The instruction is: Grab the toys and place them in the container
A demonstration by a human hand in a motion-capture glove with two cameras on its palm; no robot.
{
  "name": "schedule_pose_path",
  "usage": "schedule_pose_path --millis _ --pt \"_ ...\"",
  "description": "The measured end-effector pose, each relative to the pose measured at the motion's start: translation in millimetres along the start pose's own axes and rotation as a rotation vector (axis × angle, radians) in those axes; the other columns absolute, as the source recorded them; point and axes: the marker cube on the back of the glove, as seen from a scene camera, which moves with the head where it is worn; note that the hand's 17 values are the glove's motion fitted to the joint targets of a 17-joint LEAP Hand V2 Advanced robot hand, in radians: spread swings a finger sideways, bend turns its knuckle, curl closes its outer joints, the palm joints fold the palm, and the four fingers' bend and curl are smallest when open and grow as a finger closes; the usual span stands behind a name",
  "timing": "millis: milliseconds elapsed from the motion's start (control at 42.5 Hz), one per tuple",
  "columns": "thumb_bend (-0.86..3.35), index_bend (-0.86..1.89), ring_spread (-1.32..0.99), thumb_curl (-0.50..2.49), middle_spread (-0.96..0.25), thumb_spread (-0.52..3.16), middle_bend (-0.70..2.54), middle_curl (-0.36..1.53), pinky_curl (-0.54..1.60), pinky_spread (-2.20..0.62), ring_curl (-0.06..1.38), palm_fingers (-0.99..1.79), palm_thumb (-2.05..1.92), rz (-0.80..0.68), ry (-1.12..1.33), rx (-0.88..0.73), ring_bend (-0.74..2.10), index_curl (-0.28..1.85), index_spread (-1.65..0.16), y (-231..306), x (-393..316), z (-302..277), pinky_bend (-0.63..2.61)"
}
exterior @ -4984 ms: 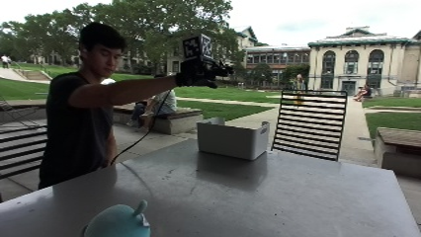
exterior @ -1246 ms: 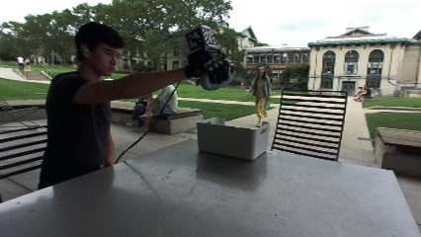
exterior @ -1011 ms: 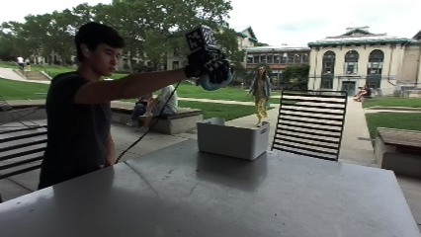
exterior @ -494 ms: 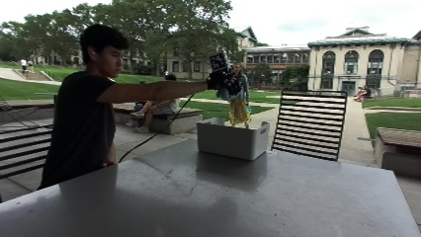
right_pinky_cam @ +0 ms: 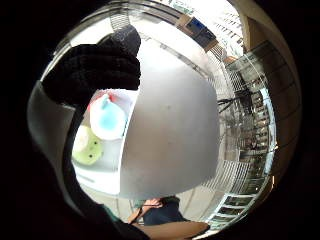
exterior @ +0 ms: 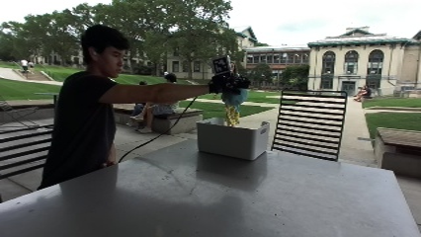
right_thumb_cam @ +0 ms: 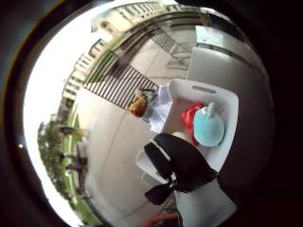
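Hand [exterior: 227, 84] hangs above the white container [exterior: 230, 140] holding nothing, fingers [right_pinky_cam: 95, 70] slack and half-curled; the palm views put the blue toy [right_pinky_cam: 107, 119] inside the container's outline on top of a green toy [right_pinky_cam: 87, 146] and a red toy [right_thumb_cam: 190, 120], though I can't tell if it has settled or is mid-drop. Risks as I read them: blue toy sits high on the pile and may roll over the rim, and a low pull-back could clip the wall and shove the container along the surface [exterior: 230, 197] toward its far edge.
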Motion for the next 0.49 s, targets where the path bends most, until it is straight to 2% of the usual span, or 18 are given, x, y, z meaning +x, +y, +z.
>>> schedule_pose_path --millis 118,212,329,494 --pt "-0.04 0.1 -0.04 0.55 -0.02 1.14 0.14 0.55 0.42 -0.02 0.29 -0.17 0.0 0.01 0.012 -0.001 0.46 0.25 -0.33 0 4 0 1.27" --pt "-0.04 0.1 -0.01 0.51 0.0 1.14 0.15 0.52 0.41 0.0 0.29 -0.15 -0.02 0.104 0.134 -0.018 0.46 0.24 -0.33 -2 47 -3 1.26" --pt "-0.04 0.12 0.01 0.47 0.02 1.14 0.16 0.49 0.39 0.02 0.29 -0.13 -0.03 -0.002 0.071 -0.041 0.46 0.24 -0.33 10 53 -12 1.22" --pt "-0.04 0.12 0.03 0.41 0.03 1.14 0.17 0.47 0.38 0.04 0.29 -0.12 -0.03 -0.051 0.058 -0.058 0.46 0.23 -0.33 34 71 -33 1.19"
